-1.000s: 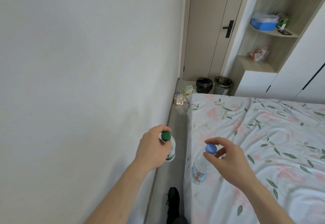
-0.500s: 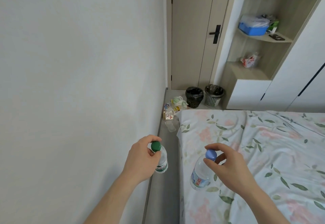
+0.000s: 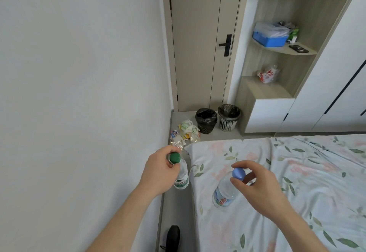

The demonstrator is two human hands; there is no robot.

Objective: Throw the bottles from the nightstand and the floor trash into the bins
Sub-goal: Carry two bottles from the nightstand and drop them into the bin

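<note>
Fingertips of the left hand (image 3: 158, 174) and right hand (image 3: 261, 186) are pinching the green-capped bottle (image 3: 181, 174) and blue-capped bottle (image 3: 225, 192) by their necks, both dangling, seemingly light, thin-walled and crushable.

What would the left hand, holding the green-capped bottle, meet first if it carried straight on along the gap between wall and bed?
Probably the floor trash: it lies ahead of the left hand, before the black bin. Depth is uncertain.

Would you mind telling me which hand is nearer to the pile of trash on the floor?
Left. The left hand hangs just short of the trash pile; the right hand is farther back, over the bed.
</note>
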